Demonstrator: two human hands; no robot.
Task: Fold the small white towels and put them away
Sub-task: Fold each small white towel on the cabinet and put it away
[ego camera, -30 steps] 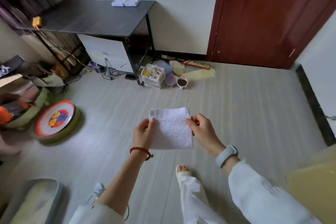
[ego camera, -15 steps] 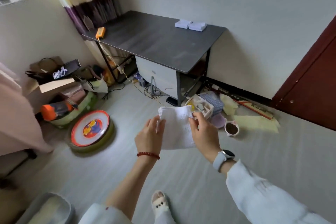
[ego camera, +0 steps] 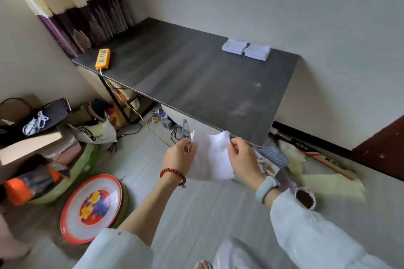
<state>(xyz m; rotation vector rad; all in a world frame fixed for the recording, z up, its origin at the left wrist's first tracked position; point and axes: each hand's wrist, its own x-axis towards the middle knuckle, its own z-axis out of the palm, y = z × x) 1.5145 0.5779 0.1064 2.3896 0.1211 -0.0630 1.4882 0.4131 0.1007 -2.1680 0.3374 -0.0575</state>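
A small white towel (ego camera: 211,157) hangs in the air in front of me, just short of the near edge of the dark table (ego camera: 196,76). My left hand (ego camera: 179,157) pinches its left upper corner and my right hand (ego camera: 242,159) pinches its right upper edge. The towel sags between them. Two folded white towels (ego camera: 235,46) (ego camera: 257,52) lie side by side at the table's far right, near the wall.
An orange power strip (ego camera: 102,58) lies on the table's left end, its cable trailing to the floor. Under and beside the table are boxes, bags and cables. A round red-rimmed tray (ego camera: 91,207) sits on the floor at left. A cup (ego camera: 305,197) stands at right.
I have moved closer to the table and my view has swung left, so the table fills the middle. Both hands still hold the towel, carried toward the table's near edge.
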